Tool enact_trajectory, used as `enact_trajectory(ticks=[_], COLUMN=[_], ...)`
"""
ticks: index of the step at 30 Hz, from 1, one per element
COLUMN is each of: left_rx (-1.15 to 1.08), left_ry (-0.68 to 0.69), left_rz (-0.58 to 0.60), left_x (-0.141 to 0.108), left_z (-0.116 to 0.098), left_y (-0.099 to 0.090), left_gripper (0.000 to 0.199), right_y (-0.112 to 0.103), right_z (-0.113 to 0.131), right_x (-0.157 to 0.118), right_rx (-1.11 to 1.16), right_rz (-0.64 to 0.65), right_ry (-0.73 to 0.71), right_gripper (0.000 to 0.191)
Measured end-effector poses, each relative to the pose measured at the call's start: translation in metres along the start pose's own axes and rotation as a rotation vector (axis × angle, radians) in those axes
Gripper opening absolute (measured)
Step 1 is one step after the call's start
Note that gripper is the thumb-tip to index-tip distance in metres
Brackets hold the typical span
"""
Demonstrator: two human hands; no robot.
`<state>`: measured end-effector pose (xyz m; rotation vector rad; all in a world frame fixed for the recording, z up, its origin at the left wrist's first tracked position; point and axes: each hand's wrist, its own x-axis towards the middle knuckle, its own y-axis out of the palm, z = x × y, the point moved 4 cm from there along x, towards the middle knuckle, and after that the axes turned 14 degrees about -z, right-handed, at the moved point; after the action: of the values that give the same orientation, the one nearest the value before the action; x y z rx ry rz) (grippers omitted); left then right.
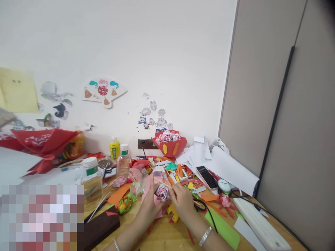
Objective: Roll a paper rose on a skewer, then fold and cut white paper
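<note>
The table (163, 243) is strewn with paper scraps (119, 194); a jar (91, 171) and a dark block (102, 227) are set at the left, a phone (207, 177), mouse (224, 185), green sheet (223, 229) and white bar (261, 223) at the right.

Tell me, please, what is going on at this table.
A person's left hand holds a pink-and-white flower, while the right hand seems to pinch a thin stick just beyond the flower. Around them, the wooden table is strewn with coloured paper scraps, and a red-wrapped bouquet of similar flowers stands by the wall.
</note>
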<state>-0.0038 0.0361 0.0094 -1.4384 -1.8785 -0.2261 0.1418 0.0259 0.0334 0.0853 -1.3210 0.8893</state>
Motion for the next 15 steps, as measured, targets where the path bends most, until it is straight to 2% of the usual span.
enact_trajectory(ticks=[6, 12, 15], left_rx=[0.031, 0.031, 0.026], left_ry=[0.016, 0.046, 0.057], left_rz=[-0.004, -0.009, 0.003], left_x=[0.000, 0.000, -0.001], left_z=[-0.004, 0.000, 0.000], left_y=[-0.001, -0.001, -0.001], left_gripper=[0.081, 0.076, 0.068], right_y=[0.000, 0.008, 0.012], right_z=[0.000, -0.011, -0.016], right_x=[-0.002, 0.000, 0.002], right_rx=[0.066, 0.145, 0.219], right_rz=[0.021, 0.125, 0.182], right_ry=[0.066, 0.182, 0.214], right_gripper=[0.034, 0.047, 0.047])
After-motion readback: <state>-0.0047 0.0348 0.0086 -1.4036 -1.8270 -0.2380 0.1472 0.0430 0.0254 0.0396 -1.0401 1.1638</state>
